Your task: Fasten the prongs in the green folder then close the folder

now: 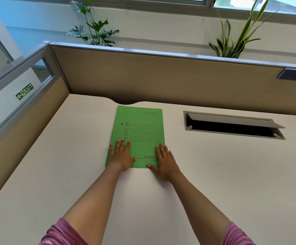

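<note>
The green folder (140, 131) lies closed and flat on the white desk (73, 156), its printed front cover facing up. My left hand (121, 156) rests palm down on the folder's near left corner, fingers spread. My right hand (165, 162) lies flat on the near right corner, partly over the folder's right edge and the desk. Neither hand grips anything. The prongs are hidden inside the folder.
A cable tray (232, 126) with its grey lid raised is set into the desk to the right of the folder. Beige partition walls (161, 76) close off the back and left. Two potted plants (235, 41) stand behind the partition.
</note>
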Action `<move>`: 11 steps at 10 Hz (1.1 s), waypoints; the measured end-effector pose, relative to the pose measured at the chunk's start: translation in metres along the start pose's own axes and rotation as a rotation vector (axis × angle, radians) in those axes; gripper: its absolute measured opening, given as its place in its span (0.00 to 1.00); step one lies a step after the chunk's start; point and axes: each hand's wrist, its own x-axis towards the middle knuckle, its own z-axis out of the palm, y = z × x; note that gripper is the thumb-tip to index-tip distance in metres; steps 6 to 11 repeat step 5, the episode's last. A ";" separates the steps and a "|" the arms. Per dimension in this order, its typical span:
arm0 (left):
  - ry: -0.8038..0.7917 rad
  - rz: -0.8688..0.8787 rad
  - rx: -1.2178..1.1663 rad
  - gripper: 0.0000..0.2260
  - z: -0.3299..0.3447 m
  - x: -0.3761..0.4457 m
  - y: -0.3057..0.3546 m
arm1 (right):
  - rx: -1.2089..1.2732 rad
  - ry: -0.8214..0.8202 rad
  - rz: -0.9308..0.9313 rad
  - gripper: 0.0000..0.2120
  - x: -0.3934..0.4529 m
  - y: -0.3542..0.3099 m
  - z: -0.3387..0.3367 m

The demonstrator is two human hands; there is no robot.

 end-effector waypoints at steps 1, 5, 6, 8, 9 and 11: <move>0.002 0.044 0.060 0.38 -0.008 -0.003 0.013 | 0.007 -0.039 -0.017 0.41 -0.003 0.003 -0.010; 0.045 0.099 0.116 0.35 -0.010 -0.033 0.090 | 0.028 0.006 0.015 0.34 -0.054 0.053 -0.039; 0.045 0.099 0.116 0.35 -0.010 -0.033 0.090 | 0.028 0.006 0.015 0.34 -0.054 0.053 -0.039; 0.045 0.099 0.116 0.35 -0.010 -0.033 0.090 | 0.028 0.006 0.015 0.34 -0.054 0.053 -0.039; 0.045 0.099 0.116 0.35 -0.010 -0.033 0.090 | 0.028 0.006 0.015 0.34 -0.054 0.053 -0.039; 0.045 0.099 0.116 0.35 -0.010 -0.033 0.090 | 0.028 0.006 0.015 0.34 -0.054 0.053 -0.039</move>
